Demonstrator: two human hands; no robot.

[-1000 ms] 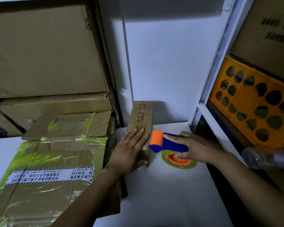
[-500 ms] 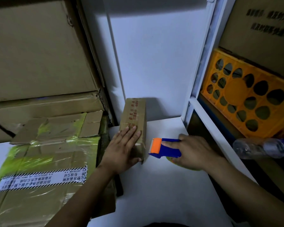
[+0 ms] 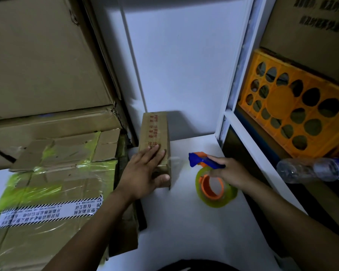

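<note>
Along the left edge of the frame, stacked cardboard cartons (image 3: 37, 55) filled the upper corner. Below them a large carton (image 3: 47, 192) lay wrapped in clear and yellow-green tape, with a white printed strip across its top.

Just right of it, near the middle, a small cardboard box (image 3: 155, 130) with red print lay lengthwise on the white tabletop (image 3: 184, 241), its far end close to the back wall. The left hand (image 3: 143, 173) lay on the near end of that box. Its grip was spread, with the fingers flat on the top face and the thumb round the near right corner, pressing rather than pinching.

A faint clear strand of tape (image 3: 175, 160) seemed to run from the box's near edge toward the blue and orange tape dispenser (image 3: 196, 159). The dispenser was held just right of the box and apart from it, above the tabletop. The right hand (image 3: 229, 171) had its grip curled round the dispenser's handle, and the yellowish tape roll (image 3: 219, 202) hung below it.

Further right stood a white shelf upright (image 3: 241, 65), an orange perforated crate (image 3: 294, 112) and a plastic bottle (image 3: 311, 169) lying on its side.

The top seam looked taped. By my reading, the strip was not yet cut, and its tail had yet to be smoothed down over the box end.
</note>
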